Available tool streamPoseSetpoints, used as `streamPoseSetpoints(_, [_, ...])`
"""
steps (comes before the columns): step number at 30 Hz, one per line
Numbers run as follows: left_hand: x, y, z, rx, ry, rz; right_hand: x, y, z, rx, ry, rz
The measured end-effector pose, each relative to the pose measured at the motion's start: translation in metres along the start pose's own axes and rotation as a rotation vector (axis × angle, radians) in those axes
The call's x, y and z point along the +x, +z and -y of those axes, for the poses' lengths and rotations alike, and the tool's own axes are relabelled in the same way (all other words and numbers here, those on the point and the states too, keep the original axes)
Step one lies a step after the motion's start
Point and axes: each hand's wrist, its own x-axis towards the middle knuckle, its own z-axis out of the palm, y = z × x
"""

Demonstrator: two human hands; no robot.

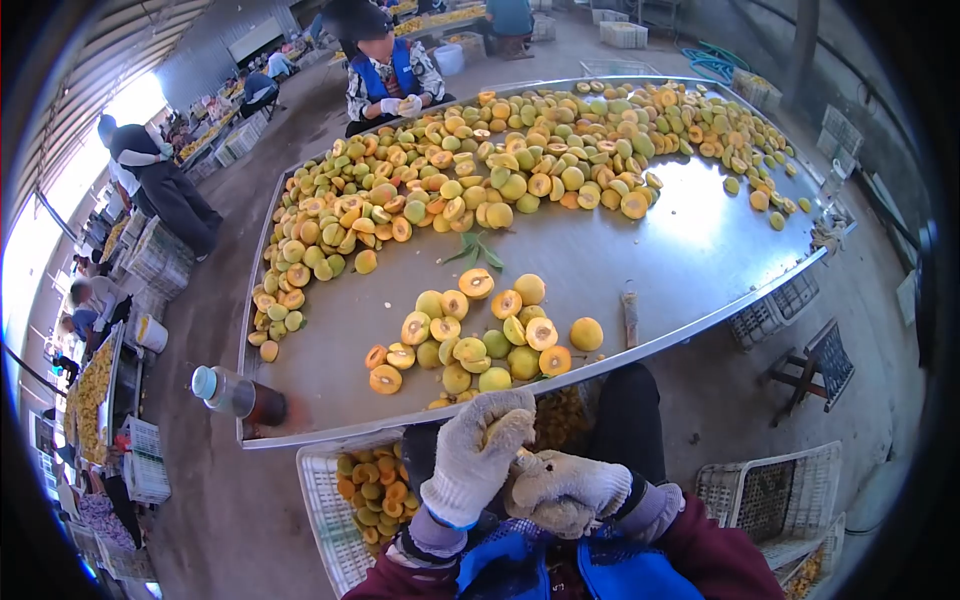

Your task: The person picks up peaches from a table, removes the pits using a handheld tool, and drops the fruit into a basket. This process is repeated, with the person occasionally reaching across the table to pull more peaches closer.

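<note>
My left hand (480,450), in a white knit glove, is raised just below the table's near edge with its fingers curled closed. A little yellow shows among those fingers, but I cannot make out what it is. Close beside it, my right hand (570,492), in a dirtier glove, is also closed; whatever it may hold is hidden. Just beyond the hands, a small group of apricots (470,349), whole and halved with some pits showing, lies on the metal table (420,285). A larger heap of apricots (500,165) spreads along the far side.
A jar of dark liquid (238,396) stands at the left corner. A flat tool (630,318) and green leaves (475,249) lie on the table. Below are a crate (325,505) with apricot halves and another crate (770,495). A co-worker (390,75) sits across; a stool (820,370) stands right.
</note>
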Motion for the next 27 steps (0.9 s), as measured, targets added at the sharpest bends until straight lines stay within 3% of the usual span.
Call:
streamPoseSetpoints(2, [-0.004, -0.007, -0.007, -0.505, -0.337, 0.164, 0.011, -0.006, -0.020, 0.089, -0.179, 0.123])
streamPoseSetpoints(3, [-0.006, -0.009, -0.011, -0.471, -0.309, 0.199, 0.005, -0.010, -0.016, 0.115, -0.123, 0.285])
streamPoseSetpoints(4, [-0.008, -0.011, -0.011, -0.473, -0.313, 0.196, 0.005, -0.007, -0.018, 0.118, -0.118, 0.284])
streamPoseSetpoints(7, [-0.016, -0.011, -0.009, -0.390, 0.011, 0.235, 0.006, 0.002, -0.028, 0.103, -0.253, 0.284])
streamPoseSetpoints(11, [-0.031, 0.003, -0.007, -0.556, 0.114, 0.136, 0.001, 0.004, -0.033, 0.136, -0.185, 0.373])
streamPoseSetpoints(13, [-0.035, 0.007, -0.006, -0.865, -0.134, 0.116, -0.002, 0.003, -0.035, 0.136, -0.183, 0.354])
streamPoseSetpoints(14, [-0.036, 0.009, -0.004, -0.867, -0.132, 0.119, -0.005, 0.002, -0.034, 0.121, -0.167, 0.358])
streamPoseSetpoints(16, [-0.032, 0.015, 0.006, -1.180, -0.252, 0.100, -0.009, 0.004, -0.035, 0.103, -0.148, 0.359])
streamPoseSetpoints(17, [-0.019, 0.020, 0.011, -1.680, -0.346, 0.328, -0.010, 0.009, -0.036, 0.063, -0.215, 0.373])
streamPoseSetpoints(18, [-0.023, 0.020, 0.010, -1.683, -0.347, 0.327, -0.012, 0.011, -0.038, 0.023, -0.280, 0.386])
streamPoseSetpoints(20, [-0.027, 0.020, 0.001, -1.096, -0.476, -0.121, -0.016, 0.009, -0.034, -0.024, -0.276, 0.323])
streamPoseSetpoints(21, [-0.030, 0.009, 0.007, -0.786, -0.407, -0.154, -0.019, 0.006, -0.032, -0.069, -0.263, 0.265])
streamPoseSetpoints(23, [-0.034, -0.029, 0.038, -0.634, -0.241, -0.256, -0.028, -0.004, -0.030, -0.096, -0.228, 0.173])
streamPoseSetpoints(25, [-0.042, -0.063, 0.069, -0.380, -0.264, -0.572, -0.027, -0.010, -0.023, -0.124, -0.191, 0.089])
streamPoseSetpoints(26, [-0.051, -0.095, 0.104, -0.274, -0.367, -0.511, -0.025, -0.012, -0.019, -0.115, -0.127, 0.020])
streamPoseSetpoints(27, [-0.056, -0.115, 0.125, 0.408, -0.207, -0.398, -0.022, -0.014, -0.017, -0.104, -0.060, -0.047])
